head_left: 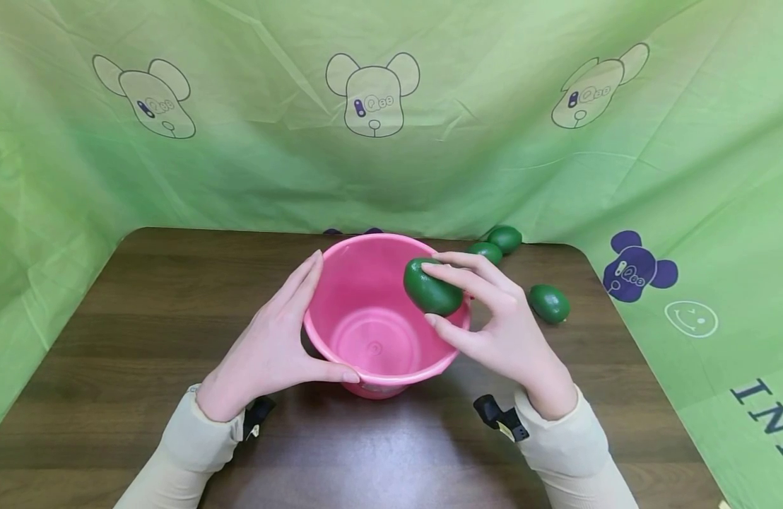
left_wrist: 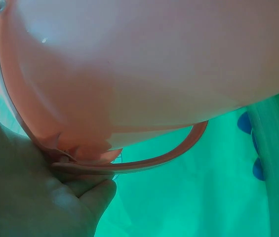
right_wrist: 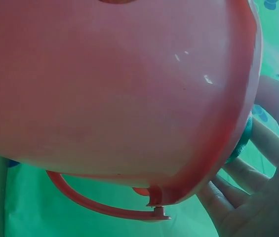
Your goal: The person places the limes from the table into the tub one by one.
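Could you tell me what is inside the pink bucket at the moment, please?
The pink bucket shows only its bare bottom. The right hand holds a green fruit over the rim, not yet inside. That fruit hides a little of the far wall.

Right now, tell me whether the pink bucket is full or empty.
Empty: the pink bucket shows its bare bottom in the head view. The green avocado is held at the rim by the right hand.

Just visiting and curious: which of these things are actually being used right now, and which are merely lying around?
In use:
- pink bucket, steadied by left hand
- green avocado, held by right hand over the bucket's rim

Lying about:
- three more avocados on the table
- green cloth backdrop
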Demonstrator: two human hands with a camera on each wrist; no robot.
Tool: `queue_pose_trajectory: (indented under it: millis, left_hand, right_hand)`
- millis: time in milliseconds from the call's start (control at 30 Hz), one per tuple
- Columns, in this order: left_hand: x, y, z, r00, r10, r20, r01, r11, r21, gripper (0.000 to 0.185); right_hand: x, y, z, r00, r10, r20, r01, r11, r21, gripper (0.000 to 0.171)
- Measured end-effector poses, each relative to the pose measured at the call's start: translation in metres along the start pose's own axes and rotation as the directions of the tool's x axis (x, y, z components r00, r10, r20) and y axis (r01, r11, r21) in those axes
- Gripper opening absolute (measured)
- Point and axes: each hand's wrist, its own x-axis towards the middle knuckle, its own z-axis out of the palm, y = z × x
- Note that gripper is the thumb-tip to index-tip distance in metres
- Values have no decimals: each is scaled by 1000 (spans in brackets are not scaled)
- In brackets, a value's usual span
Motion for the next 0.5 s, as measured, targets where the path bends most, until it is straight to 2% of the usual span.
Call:
queue_pose_trajectory:
  millis: [500]
  left_hand:
    - [0,0,0,1000,8,-4,-8,1000,1,140]
  right_hand:
    - [-6,4,8,1000,-2,26,1,999,33,52]
